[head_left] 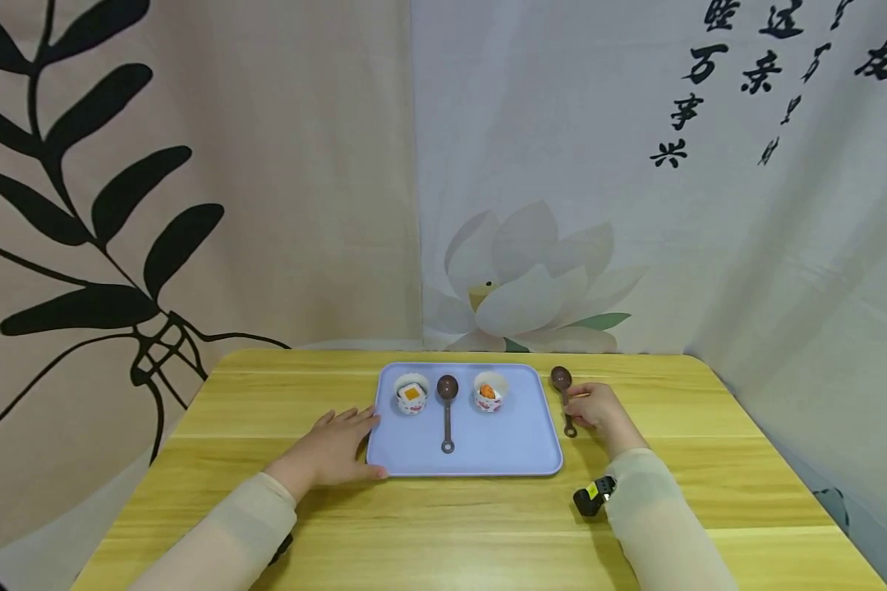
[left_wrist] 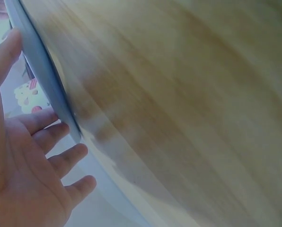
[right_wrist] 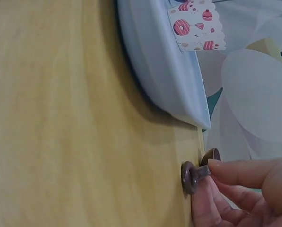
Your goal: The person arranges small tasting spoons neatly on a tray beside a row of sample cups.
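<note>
A pale blue tray (head_left: 421, 447) lies on the table, holding a brown spoon (head_left: 447, 414) between two small paper cups. The left cup (head_left: 411, 400) has a white piece with an orange patch in it; an orange piece sits in the right cup (head_left: 488, 400). At the tray's left edge is my left hand (head_left: 337, 450), fingers spread and touching the rim. My right hand (head_left: 599, 412) pinches the handle of a second brown spoon (head_left: 561, 378) just right of the tray. In the right wrist view, thumb and fingers close on that spoon's handle near its ring end (right_wrist: 189, 178).
The yellow wood-grain table (head_left: 443, 533) extends around the tray. Behind its back edge hangs a pale curtain (head_left: 325, 205) printed with dark leaves, a lotus and writing. A small black device (head_left: 594, 497) is worn on my right wrist.
</note>
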The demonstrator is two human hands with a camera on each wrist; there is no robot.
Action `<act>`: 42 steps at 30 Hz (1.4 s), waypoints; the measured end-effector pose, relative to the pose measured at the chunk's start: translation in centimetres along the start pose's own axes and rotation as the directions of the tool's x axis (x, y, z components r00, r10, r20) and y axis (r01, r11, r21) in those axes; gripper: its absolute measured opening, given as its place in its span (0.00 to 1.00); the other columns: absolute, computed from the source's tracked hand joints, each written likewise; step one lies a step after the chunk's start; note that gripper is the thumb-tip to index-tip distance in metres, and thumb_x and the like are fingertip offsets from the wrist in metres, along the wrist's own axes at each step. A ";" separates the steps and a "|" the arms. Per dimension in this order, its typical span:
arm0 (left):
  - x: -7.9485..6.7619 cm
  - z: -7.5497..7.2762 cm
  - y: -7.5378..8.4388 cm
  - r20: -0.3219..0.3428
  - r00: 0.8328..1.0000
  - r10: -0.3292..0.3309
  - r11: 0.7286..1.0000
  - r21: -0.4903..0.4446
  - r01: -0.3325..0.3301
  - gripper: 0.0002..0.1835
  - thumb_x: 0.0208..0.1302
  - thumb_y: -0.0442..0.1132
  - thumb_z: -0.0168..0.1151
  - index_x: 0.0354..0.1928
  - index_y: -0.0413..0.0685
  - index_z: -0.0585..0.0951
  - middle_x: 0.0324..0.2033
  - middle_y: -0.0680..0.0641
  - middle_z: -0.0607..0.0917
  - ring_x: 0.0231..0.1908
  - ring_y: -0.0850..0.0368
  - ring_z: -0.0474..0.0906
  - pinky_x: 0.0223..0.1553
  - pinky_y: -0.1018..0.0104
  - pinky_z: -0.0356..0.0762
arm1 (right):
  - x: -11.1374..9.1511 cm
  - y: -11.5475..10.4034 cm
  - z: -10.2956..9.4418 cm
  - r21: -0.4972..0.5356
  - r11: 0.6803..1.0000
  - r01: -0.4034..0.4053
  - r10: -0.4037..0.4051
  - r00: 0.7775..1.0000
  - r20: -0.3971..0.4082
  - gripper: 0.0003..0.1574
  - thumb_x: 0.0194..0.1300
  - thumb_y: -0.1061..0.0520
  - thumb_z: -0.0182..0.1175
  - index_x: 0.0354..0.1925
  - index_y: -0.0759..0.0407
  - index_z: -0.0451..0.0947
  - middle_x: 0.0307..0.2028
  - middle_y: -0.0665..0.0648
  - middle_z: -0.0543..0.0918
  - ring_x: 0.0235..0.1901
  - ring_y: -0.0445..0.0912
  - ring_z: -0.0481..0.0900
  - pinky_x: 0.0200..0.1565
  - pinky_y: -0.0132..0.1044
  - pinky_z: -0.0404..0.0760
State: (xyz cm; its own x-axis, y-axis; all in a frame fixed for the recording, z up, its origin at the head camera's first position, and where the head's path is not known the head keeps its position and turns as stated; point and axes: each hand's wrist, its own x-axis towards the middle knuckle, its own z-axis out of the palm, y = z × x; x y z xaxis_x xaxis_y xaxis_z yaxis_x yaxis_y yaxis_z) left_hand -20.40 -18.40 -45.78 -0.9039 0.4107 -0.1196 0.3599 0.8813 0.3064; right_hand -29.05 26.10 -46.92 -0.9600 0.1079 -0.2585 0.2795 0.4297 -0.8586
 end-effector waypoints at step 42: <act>-0.2 -0.3 0.3 0.011 1.000 -0.007 1.000 0.000 0.007 0.55 0.54 0.71 0.66 0.73 0.39 0.66 0.74 0.41 0.63 0.73 0.35 0.55 0.71 0.34 0.46 | -1.6 -0.7 -0.3 -0.013 1.000 0.008 -0.007 0.998 0.061 0.22 0.63 0.74 0.58 0.55 0.76 0.71 0.32 0.61 0.79 0.22 0.42 0.76 0.25 0.31 0.80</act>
State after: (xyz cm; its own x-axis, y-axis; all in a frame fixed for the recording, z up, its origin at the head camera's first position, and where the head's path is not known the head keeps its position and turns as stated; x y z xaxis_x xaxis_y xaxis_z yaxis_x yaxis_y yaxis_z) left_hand -20.22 -18.26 -45.34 -0.9039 0.4068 -0.1325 0.3531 0.8842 0.3058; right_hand -27.70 25.86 -45.77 -0.9590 0.0503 -0.2789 0.2718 0.4423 -0.8547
